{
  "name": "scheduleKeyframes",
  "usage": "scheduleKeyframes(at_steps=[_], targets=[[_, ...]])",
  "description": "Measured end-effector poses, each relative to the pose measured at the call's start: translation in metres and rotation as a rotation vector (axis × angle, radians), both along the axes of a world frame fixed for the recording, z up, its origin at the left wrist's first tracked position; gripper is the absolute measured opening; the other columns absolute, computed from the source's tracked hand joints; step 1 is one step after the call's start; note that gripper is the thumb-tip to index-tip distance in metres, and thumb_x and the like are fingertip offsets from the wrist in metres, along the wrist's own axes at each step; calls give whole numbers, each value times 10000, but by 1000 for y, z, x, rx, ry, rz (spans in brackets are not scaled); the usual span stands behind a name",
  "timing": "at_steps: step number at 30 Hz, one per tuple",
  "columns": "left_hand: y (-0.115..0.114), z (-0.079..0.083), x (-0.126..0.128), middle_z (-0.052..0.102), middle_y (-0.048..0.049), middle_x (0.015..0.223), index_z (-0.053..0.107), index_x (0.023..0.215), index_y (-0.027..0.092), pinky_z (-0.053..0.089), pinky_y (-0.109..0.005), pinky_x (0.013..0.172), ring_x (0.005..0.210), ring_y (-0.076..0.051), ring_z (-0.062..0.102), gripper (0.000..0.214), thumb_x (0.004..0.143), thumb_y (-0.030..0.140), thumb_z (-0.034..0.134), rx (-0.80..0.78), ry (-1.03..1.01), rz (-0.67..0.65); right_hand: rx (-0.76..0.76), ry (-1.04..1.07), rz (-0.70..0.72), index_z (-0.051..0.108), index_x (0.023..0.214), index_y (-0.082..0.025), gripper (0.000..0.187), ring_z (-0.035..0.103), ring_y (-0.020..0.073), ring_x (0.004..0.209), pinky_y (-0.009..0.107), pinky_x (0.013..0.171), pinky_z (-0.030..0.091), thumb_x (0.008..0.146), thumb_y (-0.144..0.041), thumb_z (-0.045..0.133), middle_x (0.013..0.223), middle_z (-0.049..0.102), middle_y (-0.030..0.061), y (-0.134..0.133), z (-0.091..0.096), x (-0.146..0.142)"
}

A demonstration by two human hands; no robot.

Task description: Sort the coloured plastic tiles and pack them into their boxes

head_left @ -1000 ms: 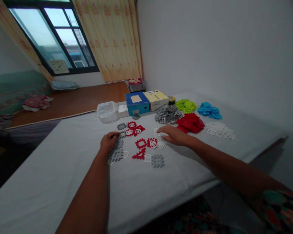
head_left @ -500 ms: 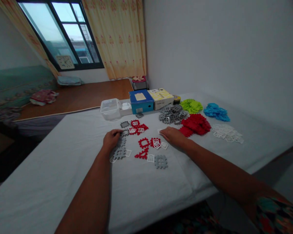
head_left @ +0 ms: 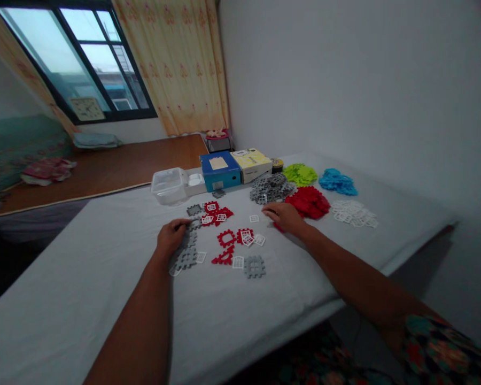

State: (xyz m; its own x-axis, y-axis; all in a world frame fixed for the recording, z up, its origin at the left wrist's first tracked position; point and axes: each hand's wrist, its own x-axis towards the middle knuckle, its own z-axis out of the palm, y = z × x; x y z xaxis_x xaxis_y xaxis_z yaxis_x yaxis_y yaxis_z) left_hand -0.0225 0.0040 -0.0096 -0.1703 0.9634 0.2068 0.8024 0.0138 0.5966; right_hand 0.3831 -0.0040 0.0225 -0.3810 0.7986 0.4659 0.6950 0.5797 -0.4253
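My left hand (head_left: 171,236) is at the left of the spread pieces, its fingers curled in a pinch at the edge of a grey interlocking tile (head_left: 194,222). Other grey notched tiles (head_left: 186,258) run down beside it, partly hidden by the hand. My right hand (head_left: 284,215) hovers by the red pile, fingers a little apart, nothing visible in them. A small white window-frame piece (head_left: 254,218) lies flat on the cloth to its left. Between the hands are red notched tiles (head_left: 226,238), several with white window pieces (head_left: 238,262) on or beside them, and a grey tile (head_left: 255,267).
Behind the right hand are piles of grey (head_left: 273,187), red (head_left: 309,202), lime green (head_left: 300,174), blue (head_left: 338,182) and white pieces (head_left: 354,213). A clear plastic tub (head_left: 169,185), blue box (head_left: 220,171) and yellow box (head_left: 251,164) stand at the table's far edge.
My right hand has let go of the white window piece and moved up and right, away from it. The left hand stays by the grey tiles. The view has swung slightly right.
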Motion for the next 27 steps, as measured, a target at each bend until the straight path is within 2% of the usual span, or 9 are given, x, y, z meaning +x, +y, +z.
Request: scheduleKeyframes(at_steps=[3,6,11,13,15,18,20,24,27], targets=[[1,-1,-1,760,-13,1046,755,1026,241,503,-283,879,990,-205,679,355,780,272,502,-4,-11,13,26,185,-130,726,962,-211,216,677,185,832,291,782,504,898,-334,560,944,751,46,-12,6,36],[1,-2,-2,763,-10,1028,754,1039,250,514,-281,823,961,-211,684,358,779,290,511,-12,-4,35,42,278,-340,726,925,-207,269,672,194,796,305,754,506,867,-416,567,904,751,48,-23,1,92],[2,1,-2,761,-16,1027,756,1041,244,519,-283,797,943,-216,689,369,771,289,509,1,24,22,70,266,-752,726,902,-182,332,659,199,696,320,700,485,821,-452,550,800,736,61,-27,-21,199],[3,1,-3,761,-22,1023,758,1035,240,525,-290,786,928,-221,692,370,764,289,511,1,29,30,75,219,-842,725,903,-179,334,651,201,685,323,691,477,818,-442,539,786,730,64,-25,-26,228],[4,-1,-5,763,-27,1008,759,1025,239,528,-295,780,911,-223,695,364,760,293,516,0,32,34,95,150,-876,724,890,-176,331,644,206,695,331,697,475,822,-435,529,822,730,79,-21,-25,242],[7,-5,-9,765,-23,994,757,1017,248,525,-294,800,920,-219,693,347,762,307,528,6,19,11,182,101,-897,720,902,-158,346,632,204,689,343,711,482,854,-420,499,912,726,112,-19,-11,230],[8,-8,-11,764,-23,1008,752,1026,249,523,-298,815,938,-221,691,349,767,318,530,7,7,8,217,115,-803,716,933,-153,350,633,196,688,334,711,491,881,-410,484,931,724,112,-19,4,201],[6,-9,-9,758,-31,1043,751,1027,230,515,-301,864,970,-218,687,359,775,309,508,12,-4,8,124,46,-297,713,1002,-200,275,662,196,853,311,786,498,909,-358,508,987,730,71,-24,28,112],[4,-7,-5,756,-33,1050,751,1027,220,503,-295,904,996,-210,681,363,781,297,496,24,-9,-12,-40,-103,26,703,1067,-217,236,663,177,873,296,803,492,912,-284,538,1037,723,57,-24,29,44]])
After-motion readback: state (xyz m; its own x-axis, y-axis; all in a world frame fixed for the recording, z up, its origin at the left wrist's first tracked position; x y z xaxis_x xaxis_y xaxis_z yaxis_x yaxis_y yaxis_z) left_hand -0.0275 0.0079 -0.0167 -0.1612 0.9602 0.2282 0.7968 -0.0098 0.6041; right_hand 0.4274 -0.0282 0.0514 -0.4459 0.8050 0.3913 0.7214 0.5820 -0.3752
